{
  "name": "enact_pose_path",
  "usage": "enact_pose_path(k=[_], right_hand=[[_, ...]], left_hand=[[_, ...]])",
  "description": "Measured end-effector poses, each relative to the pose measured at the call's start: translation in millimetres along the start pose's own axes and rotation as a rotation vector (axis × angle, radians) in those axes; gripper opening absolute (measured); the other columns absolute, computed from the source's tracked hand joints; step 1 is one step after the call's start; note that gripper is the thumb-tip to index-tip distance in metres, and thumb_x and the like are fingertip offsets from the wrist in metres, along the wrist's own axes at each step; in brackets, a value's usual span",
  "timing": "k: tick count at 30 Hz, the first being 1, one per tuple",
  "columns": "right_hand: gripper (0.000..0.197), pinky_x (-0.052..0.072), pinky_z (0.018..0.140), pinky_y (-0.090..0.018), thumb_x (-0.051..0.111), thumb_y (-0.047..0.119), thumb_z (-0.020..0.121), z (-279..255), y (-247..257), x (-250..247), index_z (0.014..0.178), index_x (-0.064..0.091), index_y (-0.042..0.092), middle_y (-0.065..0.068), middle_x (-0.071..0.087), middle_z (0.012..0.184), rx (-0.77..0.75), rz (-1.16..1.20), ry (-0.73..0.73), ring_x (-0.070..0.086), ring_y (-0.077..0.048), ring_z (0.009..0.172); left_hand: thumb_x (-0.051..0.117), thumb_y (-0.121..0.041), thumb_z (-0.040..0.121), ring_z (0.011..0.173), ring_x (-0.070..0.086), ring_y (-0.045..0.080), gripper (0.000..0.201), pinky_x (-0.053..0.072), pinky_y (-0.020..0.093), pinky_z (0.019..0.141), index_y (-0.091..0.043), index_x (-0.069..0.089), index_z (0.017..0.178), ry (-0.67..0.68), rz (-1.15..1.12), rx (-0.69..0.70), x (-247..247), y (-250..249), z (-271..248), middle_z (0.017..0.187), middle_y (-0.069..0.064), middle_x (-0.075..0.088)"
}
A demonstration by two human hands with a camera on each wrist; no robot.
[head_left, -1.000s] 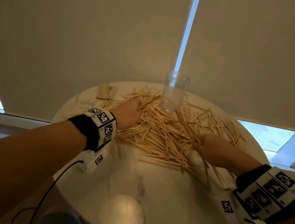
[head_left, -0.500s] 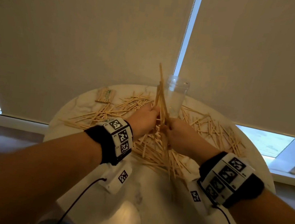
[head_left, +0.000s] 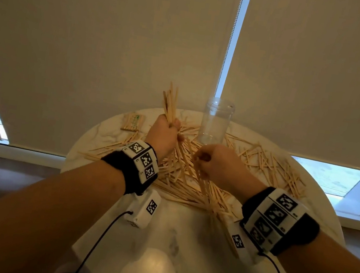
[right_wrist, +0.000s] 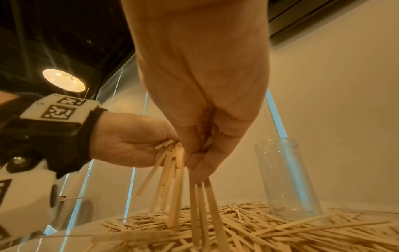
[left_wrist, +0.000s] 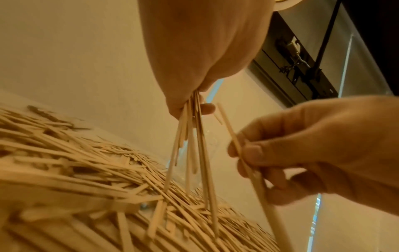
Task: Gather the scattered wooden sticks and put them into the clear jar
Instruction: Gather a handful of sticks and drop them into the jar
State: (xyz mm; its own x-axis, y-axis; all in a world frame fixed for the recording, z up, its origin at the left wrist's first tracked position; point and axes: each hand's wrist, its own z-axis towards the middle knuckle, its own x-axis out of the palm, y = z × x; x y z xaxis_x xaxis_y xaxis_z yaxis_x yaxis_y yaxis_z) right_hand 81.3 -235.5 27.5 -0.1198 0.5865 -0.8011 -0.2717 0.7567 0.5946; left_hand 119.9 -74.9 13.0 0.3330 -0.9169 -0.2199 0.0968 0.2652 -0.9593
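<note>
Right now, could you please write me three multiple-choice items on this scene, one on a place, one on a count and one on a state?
1. Where does the clear jar stand?
A. at the far edge of the round table, among loose sticks
B. on the floor
C. in the left hand

2. How many hands hold sticks?
A. none
B. one
C. two

3. What state is the jar in?
A. upright, no sticks in it
B. tipped on its side
C. packed full of sticks

Answers: 1 A, since the head view shows it on the tabletop beyond both hands; 2 C, since the left hand grips a bundle of sticks and the right hand holds a few sticks; 3 A, since the right wrist view shows it standing, lidless and see-through.
</note>
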Motion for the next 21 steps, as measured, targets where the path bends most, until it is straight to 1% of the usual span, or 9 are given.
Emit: enact_pose_path(k=[2,5,7,10,12,14,16,18,21], right_hand=[[0.011,0.056,0.069,-0.022,0.062,0.019,0.096,-1.3,-3.7,-7.3,0.102,0.071,0.021,0.006,0.069,0.088,-0.016,0.016,-0.035,0.067,-0.008,0.079],[0.007,0.059,0.078,-0.032,0.067,0.021,0.093,2.2,-4.7,-19.8,0.095,0.073,0.023,0.008,0.072,0.085,-0.051,0.084,-0.139,0.068,-0.008,0.081],[0.006,0.061,0.078,-0.034,0.067,0.020,0.093,7.6,-2.2,-25.2,0.091,0.072,0.022,0.006,0.073,0.082,-0.065,0.172,-0.218,0.071,-0.010,0.078],[0.002,0.063,0.073,-0.035,0.068,0.016,0.092,15.0,5.9,-27.7,0.090,0.069,0.017,-0.001,0.073,0.083,-0.059,0.296,-0.264,0.074,-0.014,0.076],[0.004,0.063,0.070,-0.039,0.069,0.012,0.092,19.0,10.0,-27.5,0.088,0.067,0.013,-0.006,0.073,0.082,-0.049,0.400,-0.272,0.075,-0.020,0.075],[0.003,0.063,0.070,-0.040,0.068,0.009,0.091,20.9,11.6,-28.1,0.089,0.067,0.010,-0.008,0.073,0.081,-0.054,0.403,-0.291,0.075,-0.020,0.073],[0.001,0.063,0.071,-0.038,0.068,0.009,0.091,19.2,11.3,-30.1,0.091,0.068,0.010,-0.007,0.073,0.082,-0.075,0.371,-0.285,0.074,-0.017,0.073],[0.002,0.063,0.067,-0.033,0.068,0.016,0.093,16.3,9.6,-33.8,0.094,0.067,0.015,-0.004,0.073,0.083,-0.075,0.294,-0.262,0.073,-0.015,0.071],[0.010,0.054,0.061,-0.029,0.067,0.036,0.092,12.0,6.6,-38.9,0.097,0.067,0.028,0.006,0.071,0.082,-0.067,0.008,-0.251,0.068,-0.011,0.072]], left_hand=[[0.043,-0.031,0.105,0.069,0.069,0.015,0.024,0.055,0.034,0.064,-0.011,0.053,0.114,-0.018,-0.022,-0.017,-6.6,3.5,4.5,0.092,0.007,0.070],[0.045,-0.023,0.106,0.077,0.071,0.017,0.025,0.060,0.036,0.070,-0.004,0.054,0.118,0.057,-0.152,-0.021,-9.0,4.9,1.2,0.100,0.011,0.071],[0.046,-0.020,0.105,0.089,0.073,0.021,0.022,0.060,0.045,0.081,-0.005,0.055,0.118,0.132,-0.248,0.004,-5.2,2.8,-8.2,0.110,0.014,0.070],[0.047,-0.020,0.105,0.097,0.073,0.028,0.020,0.059,0.053,0.083,-0.010,0.057,0.119,0.273,-0.333,0.052,8.4,-2.4,-25.6,0.113,0.014,0.070],[0.045,-0.014,0.105,0.088,0.073,0.027,0.023,0.061,0.044,0.076,-0.009,0.055,0.125,0.366,-0.372,0.055,19.0,-4.7,-36.1,0.110,0.013,0.071],[0.044,-0.013,0.105,0.074,0.068,0.021,0.025,0.057,0.032,0.064,-0.008,0.052,0.129,0.405,-0.389,0.042,25.6,-4.8,-41.5,0.105,0.011,0.068],[0.045,-0.015,0.105,0.068,0.061,0.017,0.024,0.053,0.030,0.060,-0.008,0.052,0.128,0.405,-0.370,0.044,26.0,-3.7,-41.5,0.099,0.009,0.063],[0.046,-0.016,0.105,0.065,0.056,0.013,0.024,0.051,0.029,0.060,-0.007,0.052,0.127,0.410,-0.342,0.061,24.5,-3.0,-40.3,0.094,0.009,0.060],[0.048,-0.020,0.104,0.062,0.053,0.010,0.022,0.047,0.028,0.057,-0.010,0.053,0.124,0.360,-0.314,0.089,24.7,-4.1,-41.8,0.090,0.006,0.061]])
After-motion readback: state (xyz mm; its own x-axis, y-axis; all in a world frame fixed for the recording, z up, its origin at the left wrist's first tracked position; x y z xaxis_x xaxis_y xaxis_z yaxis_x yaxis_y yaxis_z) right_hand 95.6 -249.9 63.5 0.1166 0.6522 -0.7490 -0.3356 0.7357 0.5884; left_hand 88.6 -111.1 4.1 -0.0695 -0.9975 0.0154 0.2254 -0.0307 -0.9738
